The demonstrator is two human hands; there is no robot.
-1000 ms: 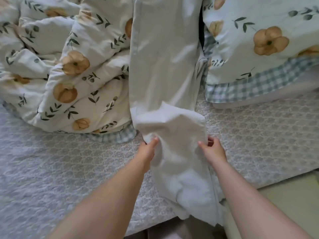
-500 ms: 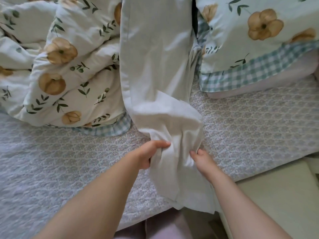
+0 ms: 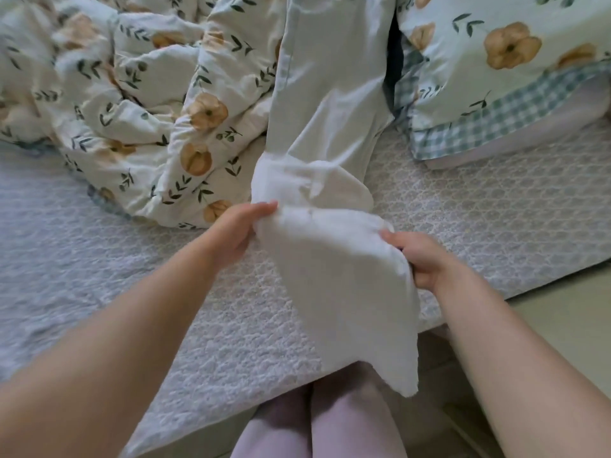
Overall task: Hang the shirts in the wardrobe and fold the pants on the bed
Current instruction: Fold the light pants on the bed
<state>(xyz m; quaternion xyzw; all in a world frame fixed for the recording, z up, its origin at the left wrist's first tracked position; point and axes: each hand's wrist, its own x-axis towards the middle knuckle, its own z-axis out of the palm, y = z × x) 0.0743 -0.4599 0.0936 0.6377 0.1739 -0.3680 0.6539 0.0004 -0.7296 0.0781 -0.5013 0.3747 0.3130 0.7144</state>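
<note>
Pale mint-white pants (image 3: 325,104) lie stretched across the bed (image 3: 479,219), running from the top of the view down over the near edge. My left hand (image 3: 236,231) pinches the left side of the fabric near a raised fold. On the right side, my right hand (image 3: 418,256) grips the same fold with curled fingers. The lower end of the pants hangs past the mattress edge over my legs.
A crumpled floral duvet (image 3: 139,110) fills the left of the bed beside the pants. A floral pillow with a checked border (image 3: 506,71) lies at the right. The pale floor (image 3: 562,322) shows at the lower right beyond the mattress edge.
Both hands have lifted the lower part of the pants and spread it wider, raising a fold off the bed. The view has shifted slightly to the left.
</note>
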